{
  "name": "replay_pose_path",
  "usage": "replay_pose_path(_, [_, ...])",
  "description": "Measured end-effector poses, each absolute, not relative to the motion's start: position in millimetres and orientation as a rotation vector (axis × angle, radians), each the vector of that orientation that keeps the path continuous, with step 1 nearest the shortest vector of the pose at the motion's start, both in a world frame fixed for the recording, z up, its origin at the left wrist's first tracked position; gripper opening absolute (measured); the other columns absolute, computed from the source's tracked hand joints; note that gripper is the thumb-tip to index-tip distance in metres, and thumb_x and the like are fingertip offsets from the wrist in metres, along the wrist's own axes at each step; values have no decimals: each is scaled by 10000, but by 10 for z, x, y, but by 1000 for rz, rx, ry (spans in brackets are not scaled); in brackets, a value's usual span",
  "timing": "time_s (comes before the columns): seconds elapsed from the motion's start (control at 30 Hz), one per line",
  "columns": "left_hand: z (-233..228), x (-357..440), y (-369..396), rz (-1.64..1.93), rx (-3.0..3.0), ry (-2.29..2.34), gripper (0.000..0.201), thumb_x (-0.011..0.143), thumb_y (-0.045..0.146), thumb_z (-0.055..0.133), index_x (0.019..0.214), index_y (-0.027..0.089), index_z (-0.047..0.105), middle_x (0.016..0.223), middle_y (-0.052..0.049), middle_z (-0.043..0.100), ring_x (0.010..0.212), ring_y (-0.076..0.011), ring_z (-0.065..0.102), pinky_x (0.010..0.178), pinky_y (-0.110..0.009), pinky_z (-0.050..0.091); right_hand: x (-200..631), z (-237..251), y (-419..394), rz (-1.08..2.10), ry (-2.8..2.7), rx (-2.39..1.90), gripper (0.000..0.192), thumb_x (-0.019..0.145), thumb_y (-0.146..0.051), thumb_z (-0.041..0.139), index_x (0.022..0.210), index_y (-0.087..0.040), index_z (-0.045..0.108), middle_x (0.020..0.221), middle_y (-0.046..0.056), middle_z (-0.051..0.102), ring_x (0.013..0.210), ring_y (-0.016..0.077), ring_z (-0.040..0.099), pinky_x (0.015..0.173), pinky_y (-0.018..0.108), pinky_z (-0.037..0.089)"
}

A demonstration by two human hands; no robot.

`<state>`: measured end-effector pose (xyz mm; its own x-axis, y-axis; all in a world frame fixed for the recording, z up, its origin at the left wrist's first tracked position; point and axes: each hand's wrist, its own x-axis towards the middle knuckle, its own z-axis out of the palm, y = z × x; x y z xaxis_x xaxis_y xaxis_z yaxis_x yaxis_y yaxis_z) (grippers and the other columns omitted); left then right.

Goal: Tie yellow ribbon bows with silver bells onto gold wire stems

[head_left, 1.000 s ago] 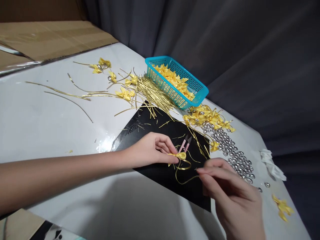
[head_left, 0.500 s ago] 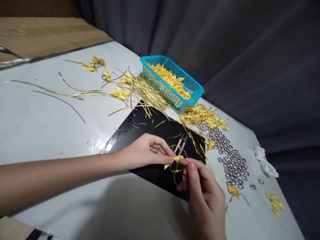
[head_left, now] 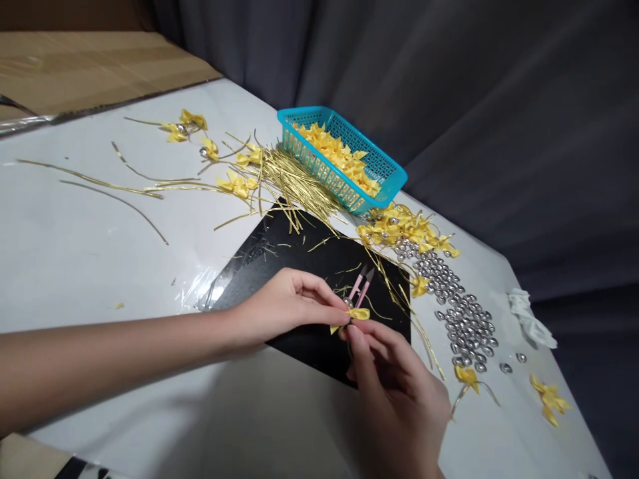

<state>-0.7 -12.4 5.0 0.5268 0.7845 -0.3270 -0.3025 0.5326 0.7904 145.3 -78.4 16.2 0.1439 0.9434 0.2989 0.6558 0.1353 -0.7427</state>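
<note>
Over a black mat (head_left: 309, 352), my left hand (head_left: 284, 303) pinches a yellow ribbon bow (head_left: 360, 314) between thumb and fingers. A small round silver bead (head_left: 348, 303) shows at the bow's upper edge. From the right, my right hand (head_left: 394, 372) is closed, thumb and forefinger pressed together at the bow's underside on a thin gold cord that their tips largely hide. Pink-handled thread snips (head_left: 360, 287) lie on the mat just beyond the bow, blades pointing away.
A turquoise basket (head_left: 394, 189) holds yellow bows beside a heap of gold cords (head_left: 299, 183). Silver beads (head_left: 466, 326) spread to the right, below a pile of beaded bows (head_left: 399, 226). A crumpled white piece (head_left: 530, 319) lies near the right edge. Dark curtain (head_left: 474, 100) hangs behind.
My right hand has moved left and in to the bow, its thumb now against the forefinger beneath it. The cord loop below the bow is now mostly hidden. The bead shows more.
</note>
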Motion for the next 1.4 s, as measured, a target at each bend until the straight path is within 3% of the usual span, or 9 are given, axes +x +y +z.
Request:
replay_pose_path(0.5, [122, 12, -177, 688, 717, 814, 59, 672, 193, 725, 702, 149, 701, 690, 5, 707, 660, -78, 616, 647, -176, 427, 1429, 95, -782, 66, -1710, -1435, 130, 790, -118, 630, 899, -183, 662, 750, -9, 692, 558, 70, 624, 493, 120, 483])
replay_pose_path(0.67, [101, 25, -184, 728, 717, 847, 74, 695, 208, 703, 730, 145, 685, 727, -2, 704, 699, -81, 609, 674, -177, 419, 1448, 110, -752, 351, -1567, -1509, 53, 787, -202, 643, 833, -175, 635, 612, -17, 615, 451, 58, 524, 411, 133, 425])
replay_pose_path(0.77, [82, 22, -178, 742, 715, 856, 100, 688, 222, 709, 742, 144, 677, 733, -5, 698, 695, -83, 603, 670, -181, 413, 1464, 147, -703, 501, -1351, -1578, 133, 768, -281, 655, 759, -160, 599, 502, -39, 504, 388, 47, 424, 347, 126, 359])
replay_pose_path(0.9, [74, 7, -154, 761, 743, 852, 121, 684, 224, 713, 759, 138, 674, 766, -15, 700, 727, -90, 606, 691, -185, 413, 1489, 200, -635, 863, -1270, -1628, 229, 745, -361, 653, 797, -143, 603, 441, -42, 481, 370, 65, 438, 347, 141, 384])
replay_pose_path(1.07, [78, -3, -116, 804, 772, 905, 133, 701, 239, 701, 766, 130, 664, 732, -11, 687, 695, -95, 598, 699, -207, 419, 1540, 222, -572, 1120, -1213, -1589, 295, 678, -348, 708, 872, -134, 644, 698, 48, 655, 438, 85, 544, 393, 169, 445])
replay_pose_path(1.13, [76, -1, -109, 792, 787, 889, 127, 699, 225, 699, 763, 124, 659, 761, -26, 693, 725, -109, 608, 720, -221, 426, 1567, 210, -561, 1153, -1246, -1600, 272, 657, -312, 728, 850, -126, 684, 692, 63, 664, 474, 108, 579, 399, 169, 451])
replay_pose_path(1.23, [78, 4, -105, 783, 815, 860, 113, 699, 205, 694, 755, 121, 642, 788, -33, 691, 748, -119, 613, 742, -237, 433, 1608, 189, -561, 1060, -1334, -1606, 183, 680, -279, 713, 798, -139, 725, 722, 77, 673, 573, 142, 624, 495, 218, 517])
replay_pose_path(1.4, [97, 13, -101, 829, 871, 906, 95, 764, 200, 632, 740, 121, 584, 689, 13, 629, 664, -84, 572, 703, -217, 422, 1648, 193, -589, 541, -1666, -1587, 101, 760, -264, 654, 765, -188, 720, 894, 71, 650, 830, 180, 619, 729, 302, 522])
